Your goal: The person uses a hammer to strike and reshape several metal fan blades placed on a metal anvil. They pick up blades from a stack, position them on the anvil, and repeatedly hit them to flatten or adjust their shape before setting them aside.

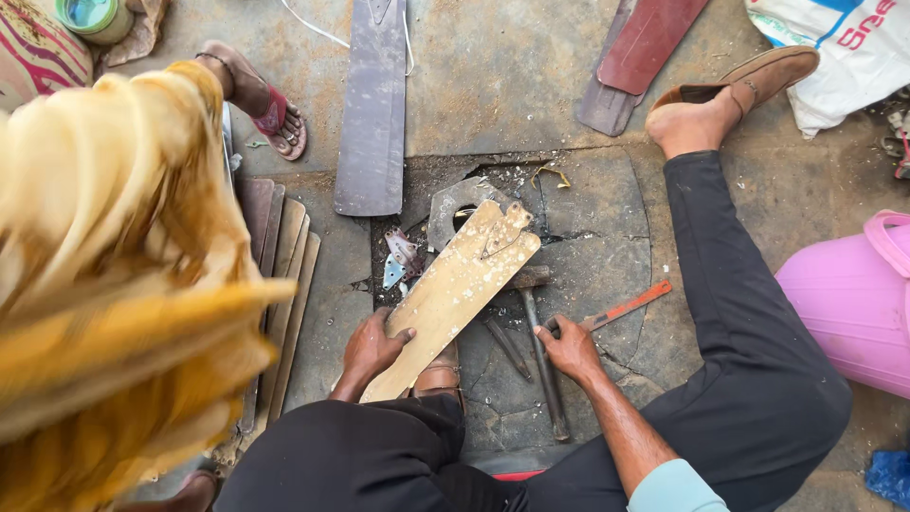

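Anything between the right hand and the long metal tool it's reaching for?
Nothing visible. The right hand already rests on the dark metal hammer lying on the cracked stone floor; the left hand holds the speckled yellow fan blade.

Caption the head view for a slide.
Seated person's left hand steadies a tan fan blade; right hand grips a hammer.

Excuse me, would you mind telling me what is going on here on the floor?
A person sits on the cracked concrete floor. Their left hand grips the edge of a pale, paint-flecked fan blade whose bracket end rests over a broken patch of floor. Their right hand holds the handle of a hammer lying flat. An orange-handled tool lies beside it. More blades are stacked to the left, by another person's sandalled foot.
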